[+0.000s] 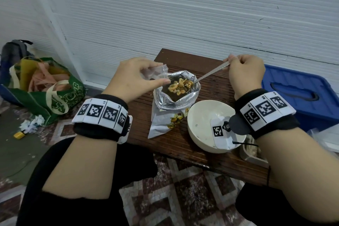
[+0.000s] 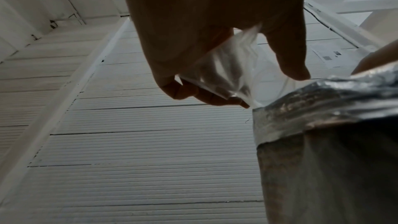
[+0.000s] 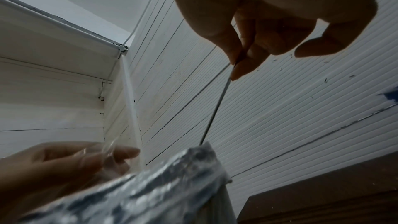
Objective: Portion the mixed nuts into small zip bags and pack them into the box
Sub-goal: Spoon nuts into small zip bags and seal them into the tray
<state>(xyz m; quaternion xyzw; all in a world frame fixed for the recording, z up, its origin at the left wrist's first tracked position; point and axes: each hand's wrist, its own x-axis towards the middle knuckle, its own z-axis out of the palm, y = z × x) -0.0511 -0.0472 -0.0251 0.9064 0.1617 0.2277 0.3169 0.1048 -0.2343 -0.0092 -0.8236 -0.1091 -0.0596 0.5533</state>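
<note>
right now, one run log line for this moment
left hand: holds clear zip bag | right hand: metal spoon of nuts over foil pouch | step: scooping

white ribbed wall panels [image 1: 183,14]; patterned tile floor [image 1: 183,198]; dark slatted wooden table [image 1: 183,145].

head: above, looking down at the table [image 1: 183,145]
wrists: low, close, facing up; both share the foil bag [image 2: 323,101]

The left hand [image 1: 135,77] pinches a clear zip bag [image 1: 159,71] at the mouth of the foil nut bag [image 1: 174,104] on the worktop [image 1: 183,145]. The right hand [image 1: 245,73] holds a spoon [image 1: 211,73] heaped with nuts [image 1: 180,86] over it. A white bowl [image 1: 203,126] stands beside, a blue box [image 1: 297,93] at right.
</note>
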